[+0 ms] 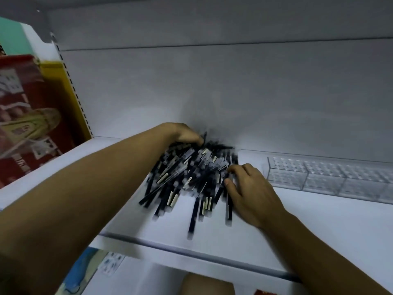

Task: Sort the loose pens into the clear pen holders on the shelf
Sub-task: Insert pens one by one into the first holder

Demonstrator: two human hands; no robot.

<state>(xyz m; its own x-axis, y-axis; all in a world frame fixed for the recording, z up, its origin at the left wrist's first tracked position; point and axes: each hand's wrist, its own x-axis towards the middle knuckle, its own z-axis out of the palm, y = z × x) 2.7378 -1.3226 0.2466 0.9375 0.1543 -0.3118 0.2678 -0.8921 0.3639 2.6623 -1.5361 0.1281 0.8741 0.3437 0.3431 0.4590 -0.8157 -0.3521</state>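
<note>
A heap of several dark blue pens (187, 179) with clear caps lies on the white shelf (319, 226), close to the back wall. My left hand (185, 133) reaches over the far top of the heap, its fingers curled down onto the pens there. On the heap's right side, my right hand (248, 188) rests with its fingers spread and bent over several pens, thumb against one. A row of clear pen holders (331, 177) stands to the right along the back of the shelf, with no pens seen in it.
Red and yellow packaged goods (27, 116) stand at the left end of the shelf. The shelf's front edge (191, 252) runs across below the heap. A lower shelf with a blue packet (80, 273) shows beneath.
</note>
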